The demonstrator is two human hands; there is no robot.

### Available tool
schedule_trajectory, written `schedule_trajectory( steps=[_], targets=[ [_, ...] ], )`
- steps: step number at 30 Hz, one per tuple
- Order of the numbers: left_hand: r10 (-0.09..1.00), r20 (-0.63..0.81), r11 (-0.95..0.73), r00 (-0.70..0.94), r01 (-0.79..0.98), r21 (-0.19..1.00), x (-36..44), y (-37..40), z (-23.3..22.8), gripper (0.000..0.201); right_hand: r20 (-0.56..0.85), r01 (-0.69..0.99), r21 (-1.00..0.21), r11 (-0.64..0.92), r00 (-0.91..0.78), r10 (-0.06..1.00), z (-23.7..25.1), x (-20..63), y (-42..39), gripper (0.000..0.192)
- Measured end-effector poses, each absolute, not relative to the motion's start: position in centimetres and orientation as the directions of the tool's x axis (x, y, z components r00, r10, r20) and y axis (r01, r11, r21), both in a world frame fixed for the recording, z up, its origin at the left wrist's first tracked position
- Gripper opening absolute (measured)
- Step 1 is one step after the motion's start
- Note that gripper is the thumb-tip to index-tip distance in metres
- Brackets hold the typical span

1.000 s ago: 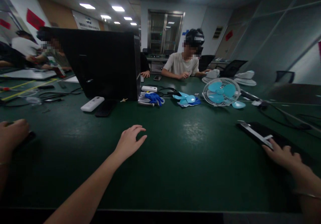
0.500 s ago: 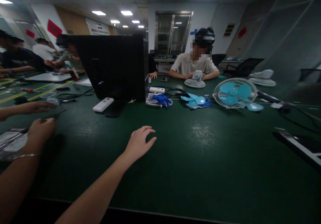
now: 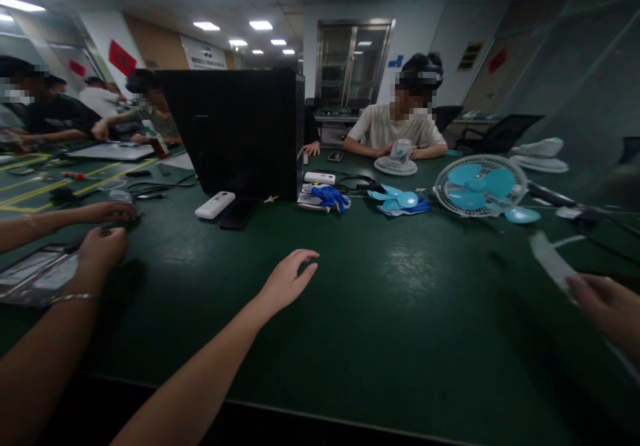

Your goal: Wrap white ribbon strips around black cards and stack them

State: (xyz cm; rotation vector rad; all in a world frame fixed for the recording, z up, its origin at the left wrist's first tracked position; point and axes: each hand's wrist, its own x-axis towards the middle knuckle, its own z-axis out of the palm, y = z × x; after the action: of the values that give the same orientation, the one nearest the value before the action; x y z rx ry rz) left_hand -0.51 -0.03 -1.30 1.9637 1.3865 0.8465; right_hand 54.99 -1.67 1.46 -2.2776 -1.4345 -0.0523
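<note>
The left hand [image 3: 290, 283] rests palm-down on the bare green table [image 3: 400, 326], fingers loosely spread, holding nothing. The right hand [image 3: 607, 309] sits at the frame's right edge, fingers pinched on a blurred white strip [image 3: 553, 263] lifted above the tabletop. Another person's hand [image 3: 103, 249] — bracelet at the wrist — lies beside a clear plastic bag [image 3: 37, 276]; what the bag holds cannot be made out. Farther back stands a fan grille [image 3: 480, 186] with blue blades inside.
</note>
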Motion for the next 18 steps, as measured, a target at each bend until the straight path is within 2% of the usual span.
schedule_trajectory(
  steps=[1,2,4,5,7,9,11,13,16,18],
  targets=[
    [0.956,0.148,-0.265,0.254,0.527,0.808,-0.5,0.1,-1.5,0.040,0.165,0.811,-0.444,-0.380,0.492,0.855,1.8,52.7,-1.0,0.050],
    [0.958,0.133,-0.241,0.254,0.464,0.852,-0.4,0.2,-1.6,0.041,0.116,0.792,-0.541,-0.283,0.404,0.908,2.2,50.0,-0.6,0.051],
    [0.961,0.107,-0.189,0.254,0.323,0.927,-0.3,0.4,-1.6,0.044,0.051,0.750,-0.660,-0.041,0.099,0.994,3.1,44.5,-0.8,0.059],
    [0.963,0.083,-0.150,0.256,0.252,0.956,-0.2,0.5,-1.5,0.045,0.018,0.725,-0.687,0.058,-0.062,0.998,3.5,41.9,-1.3,0.060],
    [0.961,-0.010,-0.027,0.277,0.131,0.991,-0.1,0.4,-1.1,0.048,-0.064,0.679,-0.710,0.186,-0.325,0.943,4.1,37.6,-2.4,0.055],
    [0.923,-0.123,0.109,0.364,0.058,0.992,-0.1,0.2,-0.6,0.055,-0.112,0.648,-0.717,0.256,-0.470,0.875,4.3,34.6,-3.3,0.051],
    [0.863,-0.192,0.192,0.468,0.048,0.980,-0.1,-0.2,-0.2,0.059,-0.140,0.640,-0.711,0.291,-0.534,0.834,4.2,32.8,-3.8,0.049],
    [0.798,-0.246,0.214,0.551,0.122,0.969,-0.2,-0.6,0.2,0.049,-0.153,0.650,-0.700,0.297,-0.542,0.826,3.9,31.9,-4.0,0.049],
    [0.727,-0.265,0.135,0.633,0.246,0.960,-0.1,-0.8,0.3,0.034,-0.152,0.666,-0.688,0.289,-0.521,0.840,3.4,31.8,-3.6,0.049],
    [0.732,-0.228,0.061,0.642,0.272,0.960,0.0,-0.7,0.2,0.032,-0.158,0.698,-0.656,0.287,-0.500,0.852,3.0,32.6,-3.1,0.049]
  ],
)
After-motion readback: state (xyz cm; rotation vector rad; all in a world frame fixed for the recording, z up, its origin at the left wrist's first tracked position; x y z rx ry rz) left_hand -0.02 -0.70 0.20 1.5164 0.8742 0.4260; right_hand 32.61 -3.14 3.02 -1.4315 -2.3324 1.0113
